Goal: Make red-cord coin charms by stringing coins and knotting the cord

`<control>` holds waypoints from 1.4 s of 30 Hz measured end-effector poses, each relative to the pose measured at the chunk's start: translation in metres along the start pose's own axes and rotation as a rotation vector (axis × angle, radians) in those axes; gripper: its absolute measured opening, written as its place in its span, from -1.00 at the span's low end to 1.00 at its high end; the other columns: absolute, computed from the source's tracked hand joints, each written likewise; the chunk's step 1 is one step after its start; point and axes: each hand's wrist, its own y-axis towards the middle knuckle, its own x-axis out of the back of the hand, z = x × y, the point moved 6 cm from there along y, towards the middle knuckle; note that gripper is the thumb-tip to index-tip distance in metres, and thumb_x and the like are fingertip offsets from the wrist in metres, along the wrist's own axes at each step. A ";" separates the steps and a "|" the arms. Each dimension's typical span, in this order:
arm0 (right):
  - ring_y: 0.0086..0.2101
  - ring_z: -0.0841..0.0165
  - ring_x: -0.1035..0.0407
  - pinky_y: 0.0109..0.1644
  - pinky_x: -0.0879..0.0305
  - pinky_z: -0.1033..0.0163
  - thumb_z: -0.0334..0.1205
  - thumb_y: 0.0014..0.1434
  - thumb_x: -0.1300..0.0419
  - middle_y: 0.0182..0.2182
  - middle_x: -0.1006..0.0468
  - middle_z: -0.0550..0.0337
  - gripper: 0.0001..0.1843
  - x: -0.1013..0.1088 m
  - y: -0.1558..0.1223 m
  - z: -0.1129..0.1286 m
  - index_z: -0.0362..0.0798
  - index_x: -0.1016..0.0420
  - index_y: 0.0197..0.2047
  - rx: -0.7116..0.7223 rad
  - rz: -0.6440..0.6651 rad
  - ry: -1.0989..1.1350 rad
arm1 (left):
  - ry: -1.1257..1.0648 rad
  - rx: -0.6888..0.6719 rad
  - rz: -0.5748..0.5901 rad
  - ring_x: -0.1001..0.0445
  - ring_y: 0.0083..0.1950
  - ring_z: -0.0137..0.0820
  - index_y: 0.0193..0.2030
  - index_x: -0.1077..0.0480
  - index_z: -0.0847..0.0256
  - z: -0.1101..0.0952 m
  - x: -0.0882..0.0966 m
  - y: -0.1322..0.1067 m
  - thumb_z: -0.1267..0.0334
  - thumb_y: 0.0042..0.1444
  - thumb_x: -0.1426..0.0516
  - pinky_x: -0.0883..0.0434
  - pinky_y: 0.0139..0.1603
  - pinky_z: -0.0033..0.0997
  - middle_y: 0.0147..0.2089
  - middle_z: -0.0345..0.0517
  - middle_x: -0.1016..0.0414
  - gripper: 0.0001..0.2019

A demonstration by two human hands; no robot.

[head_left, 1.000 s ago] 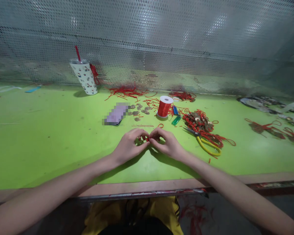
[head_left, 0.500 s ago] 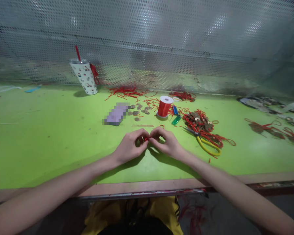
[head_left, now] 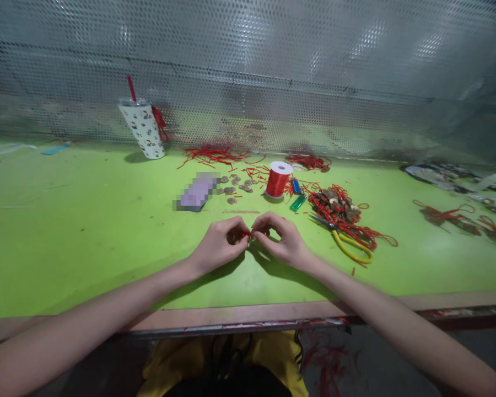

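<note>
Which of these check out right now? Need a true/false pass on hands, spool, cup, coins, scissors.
1. The left hand pinches a small red cord. True.
2. The right hand grips the scissors. False: its fingertips are at the red cord, facing the left hand; the scissors lie on the green table.
3. The spool of red thread stands upright. True.
4. The patterned cup lies on its side. False: it stands on its base, with a red straw sticking up.
5. Loose coins lie between the spool and the purple item. True.
</note>
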 end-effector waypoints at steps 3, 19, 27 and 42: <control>-0.34 0.36 -0.43 -0.23 -0.39 0.22 -0.24 0.31 -0.18 -0.32 -0.55 0.17 -0.94 -0.001 0.001 -0.002 -0.03 -0.40 -0.17 -0.029 0.024 0.023 | 0.003 0.008 -0.013 -0.39 -0.45 -0.47 -0.33 -0.43 0.24 0.000 0.001 0.000 0.34 0.12 -0.17 -0.33 -0.41 -0.48 -0.45 -0.22 -0.47 -0.96; -0.33 0.24 -0.28 -0.23 -0.25 0.15 -0.27 0.41 0.00 -0.34 -0.45 0.07 -0.85 -0.013 -0.002 -0.006 0.00 -0.30 -0.24 0.186 0.099 -0.423 | 0.034 -0.047 0.003 -0.39 -0.43 -0.46 -0.29 -0.43 0.23 0.000 -0.003 -0.001 0.33 0.18 -0.14 -0.33 -0.38 -0.45 -0.43 -0.23 -0.45 -0.94; -0.38 0.27 -0.26 -0.27 -0.22 0.16 -0.25 0.41 0.01 -0.38 -0.43 0.12 -0.84 -0.007 -0.001 0.000 0.02 -0.26 -0.26 0.164 0.050 -0.362 | 0.026 -0.081 -0.002 -0.39 -0.43 -0.47 -0.30 -0.44 0.23 -0.003 0.000 0.000 0.31 0.20 -0.16 -0.33 -0.38 -0.47 -0.42 -0.23 -0.48 -0.92; -0.38 0.32 -0.33 -0.27 -0.24 0.23 -0.19 0.41 -0.06 -0.39 -0.48 0.17 -0.79 -0.010 0.001 -0.012 0.00 -0.30 -0.30 0.013 0.072 -0.209 | 0.065 -0.069 0.048 -0.45 -0.35 -0.42 -0.18 -0.47 0.22 0.004 -0.005 0.001 0.25 0.25 -0.17 -0.36 -0.32 -0.44 -0.32 -0.17 -0.56 -0.90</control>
